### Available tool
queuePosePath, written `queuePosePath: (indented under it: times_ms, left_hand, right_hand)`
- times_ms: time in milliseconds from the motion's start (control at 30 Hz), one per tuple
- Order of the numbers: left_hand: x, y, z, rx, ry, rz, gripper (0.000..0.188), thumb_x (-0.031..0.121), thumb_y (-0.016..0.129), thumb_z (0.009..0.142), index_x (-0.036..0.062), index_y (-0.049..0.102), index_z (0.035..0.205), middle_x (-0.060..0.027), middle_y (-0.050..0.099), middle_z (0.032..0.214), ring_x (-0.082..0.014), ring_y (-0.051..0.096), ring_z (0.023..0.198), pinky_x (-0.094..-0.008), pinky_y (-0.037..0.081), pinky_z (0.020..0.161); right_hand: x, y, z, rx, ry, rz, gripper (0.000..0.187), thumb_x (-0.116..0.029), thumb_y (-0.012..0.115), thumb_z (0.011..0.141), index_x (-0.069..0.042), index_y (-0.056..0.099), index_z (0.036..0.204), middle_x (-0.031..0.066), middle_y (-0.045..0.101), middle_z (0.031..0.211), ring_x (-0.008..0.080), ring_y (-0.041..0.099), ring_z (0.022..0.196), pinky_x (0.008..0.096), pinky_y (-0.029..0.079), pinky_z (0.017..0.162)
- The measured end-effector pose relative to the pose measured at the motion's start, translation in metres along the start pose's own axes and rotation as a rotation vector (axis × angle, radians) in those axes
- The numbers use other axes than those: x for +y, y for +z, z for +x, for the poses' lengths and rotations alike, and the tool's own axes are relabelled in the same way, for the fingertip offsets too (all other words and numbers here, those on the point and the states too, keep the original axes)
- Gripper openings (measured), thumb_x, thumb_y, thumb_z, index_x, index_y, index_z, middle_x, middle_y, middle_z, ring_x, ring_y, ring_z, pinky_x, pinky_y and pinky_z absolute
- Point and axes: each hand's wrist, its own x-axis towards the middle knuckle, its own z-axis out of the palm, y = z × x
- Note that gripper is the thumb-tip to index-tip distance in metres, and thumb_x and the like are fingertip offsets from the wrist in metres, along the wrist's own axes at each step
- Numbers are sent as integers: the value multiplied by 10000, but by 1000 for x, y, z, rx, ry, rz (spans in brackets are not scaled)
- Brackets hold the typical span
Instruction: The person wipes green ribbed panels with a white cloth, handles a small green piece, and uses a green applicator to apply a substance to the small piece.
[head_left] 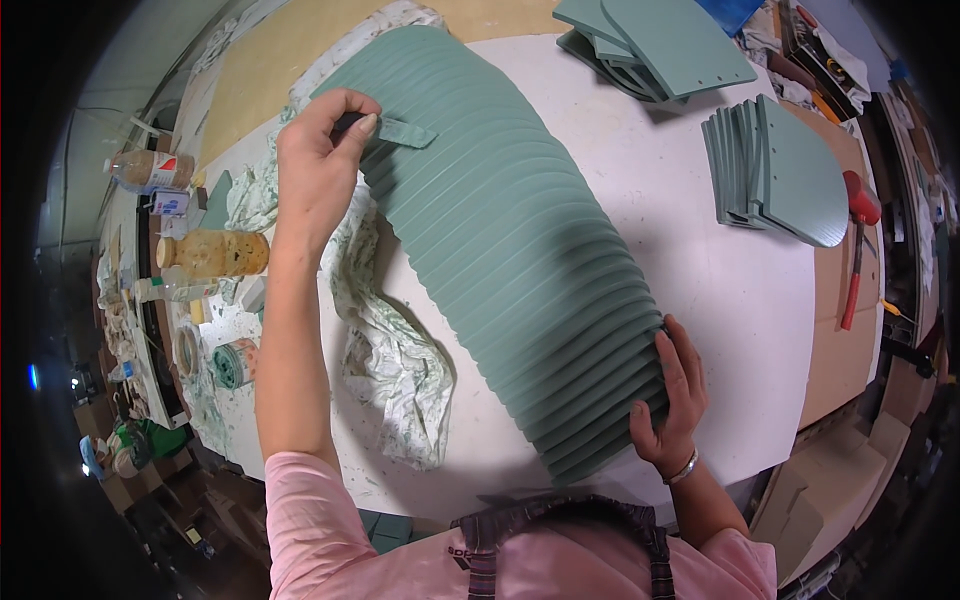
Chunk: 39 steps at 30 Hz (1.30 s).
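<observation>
A long row of overlapping thin green boards (pixel 500 210) runs across the table from the far left to near my body, their edges fanned in steps. My left hand (pixel 325 145) is at the row's far left side, thumb and fingers closed on a narrow putty knife (pixel 408 133). Its flat, green-smeared blade lies over the boards, and the fingers mostly hide its handle. My right hand (pixel 675 395) rests against the near right edge of the row, fingers stretched along it and thumb apart. Beside the row, on its left, lies a crumpled white cloth (pixel 395 370) with green stains.
Rounded green panels lie in a pile (pixel 660 50) at the far right, with another stack (pixel 770 170) nearer. A red mallet (pixel 860 200) lies on cardboard at the right edge. Along the left stand a jar of yellowish liquid (pixel 215 253), a green-smeared jar (pixel 235 363) and a plastic bottle (pixel 150 170).
</observation>
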Motion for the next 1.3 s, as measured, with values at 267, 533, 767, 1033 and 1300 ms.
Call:
queuePosePath:
  times_ms: [267,533,767,1033,1300]
  left_hand:
    - [-7,3,0,-20,-68,-31,72,37,667,938,-10,682,991,-15,622,770,-90,512,723,-253,436,663]
    - [4,-12,-20,69,-247,-403,151,123,656,988,-21,699,1003,-10,635,791,-94,544,712,-247,440,688]
    - [-7,-31,-85,15,-389,-548,243,194,595,1044,-13,681,949,-41,649,781,-109,561,686,-243,468,690]
    - [5,-35,-127,27,-463,-493,103,21,679,960,-49,704,1031,-80,713,811,-115,643,720,-225,518,709]
    - [6,-32,-151,9,-324,-397,91,12,677,961,-55,708,1015,-76,716,801,-102,646,711,-225,520,660]
  right_hand:
    - [1,0,-1,2,2,3,651,-330,601,858,40,576,1393,312,568,1400,475,604,1218,505,499,1008]
    - [0,1,-1,5,-2,6,648,-329,588,871,49,569,1397,307,568,1401,472,607,1215,502,499,1007]
    - [-1,1,0,7,-6,-7,638,-337,578,889,43,569,1402,302,568,1403,460,612,1214,486,498,1009]
    - [-1,2,-1,23,-23,18,623,-300,575,894,39,556,1416,295,554,1424,454,603,1231,470,492,1016]
    - [0,3,-3,14,-28,24,625,-235,582,862,49,550,1418,290,550,1432,451,591,1254,464,479,1041]
